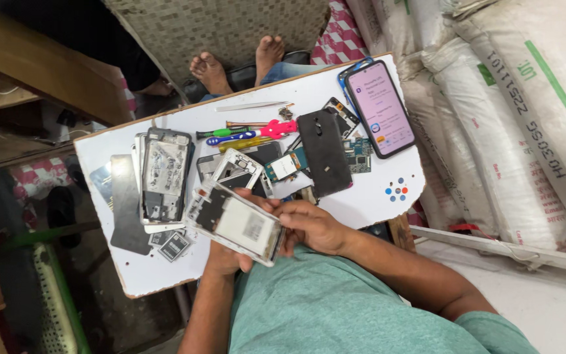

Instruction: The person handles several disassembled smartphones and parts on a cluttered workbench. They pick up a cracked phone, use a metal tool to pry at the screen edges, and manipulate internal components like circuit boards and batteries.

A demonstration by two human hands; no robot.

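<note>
Both my hands hold an opened phone body (234, 223) with its back off, showing a white battery and a dark recess. My left hand (225, 261) cups it from beneath, near my green shirt. My right hand (306, 223) grips its right end, fingers curled over the edge. The phone hangs over the near edge of a small white board table (388, 196). Just beyond it lie a white phone frame (237, 169) and a black back cover (325, 152).
On the board lie a stack of phone frames and dark plates (162, 174), small batteries (173, 246), several coloured screwdrivers (247, 133), tweezers (250, 105), circuit boards (358, 154) and a lit phone (380, 108). White sacks (512, 131) are stacked on the right. Bare feet (237, 62) show beyond the far edge.
</note>
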